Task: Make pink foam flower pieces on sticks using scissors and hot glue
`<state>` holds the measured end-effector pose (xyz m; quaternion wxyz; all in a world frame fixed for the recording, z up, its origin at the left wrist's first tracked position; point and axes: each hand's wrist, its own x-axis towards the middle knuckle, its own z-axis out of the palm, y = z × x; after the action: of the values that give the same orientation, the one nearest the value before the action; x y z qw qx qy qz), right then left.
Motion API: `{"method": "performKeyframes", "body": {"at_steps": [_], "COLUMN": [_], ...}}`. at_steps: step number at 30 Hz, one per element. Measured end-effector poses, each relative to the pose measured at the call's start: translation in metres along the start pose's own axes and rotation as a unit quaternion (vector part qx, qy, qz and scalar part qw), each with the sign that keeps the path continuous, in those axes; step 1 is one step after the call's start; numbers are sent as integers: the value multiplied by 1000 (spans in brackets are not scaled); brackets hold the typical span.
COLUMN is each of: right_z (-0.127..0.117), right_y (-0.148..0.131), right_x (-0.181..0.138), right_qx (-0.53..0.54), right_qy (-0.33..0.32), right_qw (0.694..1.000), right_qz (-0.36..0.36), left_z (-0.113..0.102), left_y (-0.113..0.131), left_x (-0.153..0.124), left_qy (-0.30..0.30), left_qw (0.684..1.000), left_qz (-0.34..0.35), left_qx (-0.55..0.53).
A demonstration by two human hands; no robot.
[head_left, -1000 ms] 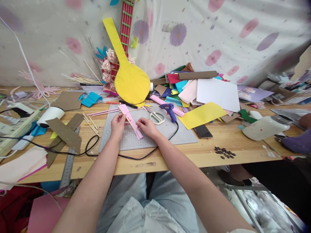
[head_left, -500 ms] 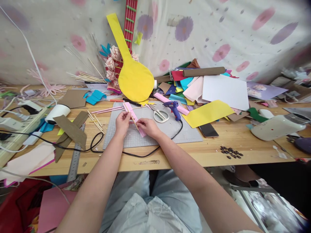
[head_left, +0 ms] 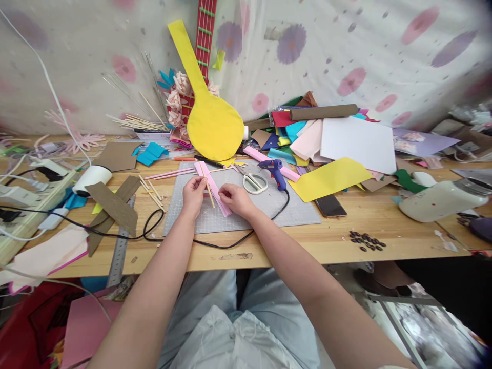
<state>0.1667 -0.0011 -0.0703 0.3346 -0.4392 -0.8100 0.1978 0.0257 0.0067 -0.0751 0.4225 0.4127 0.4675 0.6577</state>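
My left hand (head_left: 193,197) pinches a thin wooden stick (head_left: 211,197), which slants down and right from the fingertips. Under it lies a narrow pink strip (head_left: 215,189) on the grey cutting mat (head_left: 180,210). My right hand (head_left: 236,200) is closed at the strip's right side, thumb and fingers pressed together; whatever they may hold is hidden. Scissors (head_left: 255,184) with pale handles and a purple glue gun (head_left: 273,171) lie just beyond that hand. Pink sticks (head_left: 169,174) rest at the mat's upper left.
A yellow banjo-shaped cutout (head_left: 215,125) leans at the back. Short wooden sticks (head_left: 151,189) and crossed brown strips (head_left: 113,210) lie left. At right are a yellow sheet (head_left: 330,179), a phone (head_left: 330,206), dark beads (head_left: 367,241) and a white bottle (head_left: 438,202). A black cord (head_left: 226,247) crosses the front.
The wooden stick has swung to a steeper angle, its lower end moving left away from my right fingers. My right hand has let go of it; my left hand keeps its grip.
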Motion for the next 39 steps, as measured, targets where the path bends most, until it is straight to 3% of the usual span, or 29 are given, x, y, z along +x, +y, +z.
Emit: {"method": "performKeyframes", "body": {"at_steps": [5, 10, 15, 20, 30, 34, 39], "right_z": [-3, -9, -8, -1, 4, -25, -88], "right_y": [1, 10, 8, -3, 6, 20, 55], "right_x": [0, 1, -1, -3, 3, 5, -13], "right_qx": [3, -57, -46, -55, -11, 12, 48], "right_qy": [13, 62, 14, -20, 42, 117, 233], "right_qw": [1000, 986, 994, 997, 989, 982, 942], "right_qz": [24, 146, 100, 39, 139, 145, 235], "left_z": [0, -4, -11, -10, -7, -8, -8], "left_y": [1, 4, 8, 8, 8, 8, 7], "left_x": [0, 4, 10, 9, 5, 5, 7], "left_qy": [4, 51, 88, 63, -14, -18, -17], "left_qw": [1000, 998, 993, 993, 995, 995, 993], "left_qz": [0, -13, -29, -41, -91, -95, -105], "left_qx": [-12, -45, -80, -88, -39, -37, -44]}}
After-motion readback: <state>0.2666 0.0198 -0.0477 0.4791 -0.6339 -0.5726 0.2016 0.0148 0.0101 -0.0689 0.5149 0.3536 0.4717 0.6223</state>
